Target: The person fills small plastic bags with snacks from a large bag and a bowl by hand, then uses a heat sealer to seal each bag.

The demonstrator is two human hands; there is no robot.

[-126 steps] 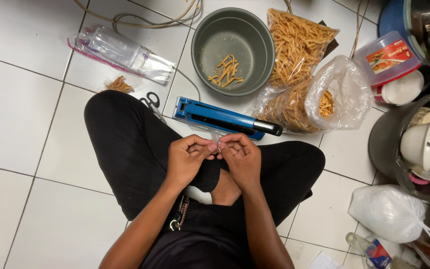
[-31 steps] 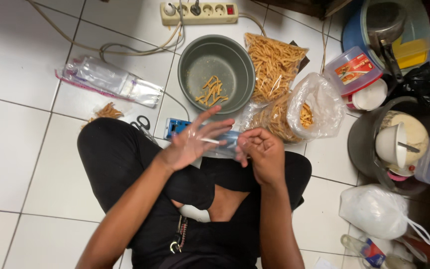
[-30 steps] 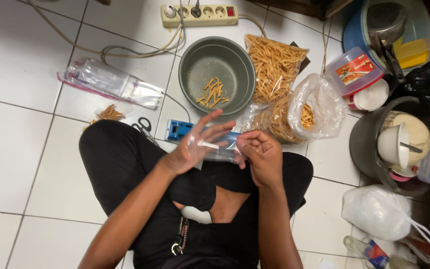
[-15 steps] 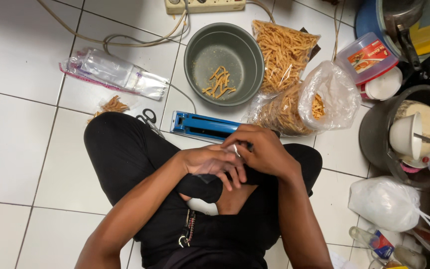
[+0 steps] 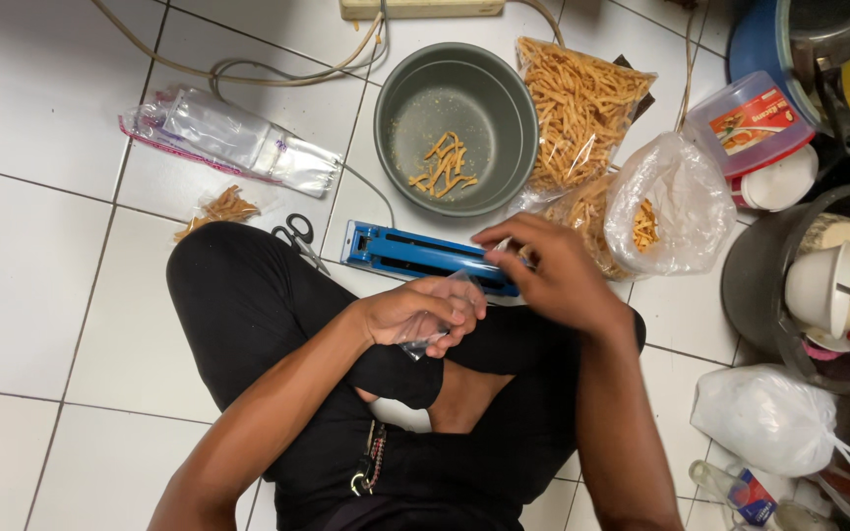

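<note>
**Floor clutter, white tile**

Grey metal bowl [image 5: 455,126] holds a few fried sticks. Beside it, right, a clear bag of fried sticks [image 5: 579,108]. Stack of empty clear pouches [image 5: 228,141] upper left; scissors [image 5: 298,234] near a small filled pouch [image 5: 218,209]. Knotted white bag [image 5: 774,420] lower right. Power strip [image 5: 421,8] at top edge.

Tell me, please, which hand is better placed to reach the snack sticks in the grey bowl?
Probably the right hand: it is free, stretched forward over the blue sealer, nearer the grey bowl. The left hand grips a small clear bag over the lap.
</note>
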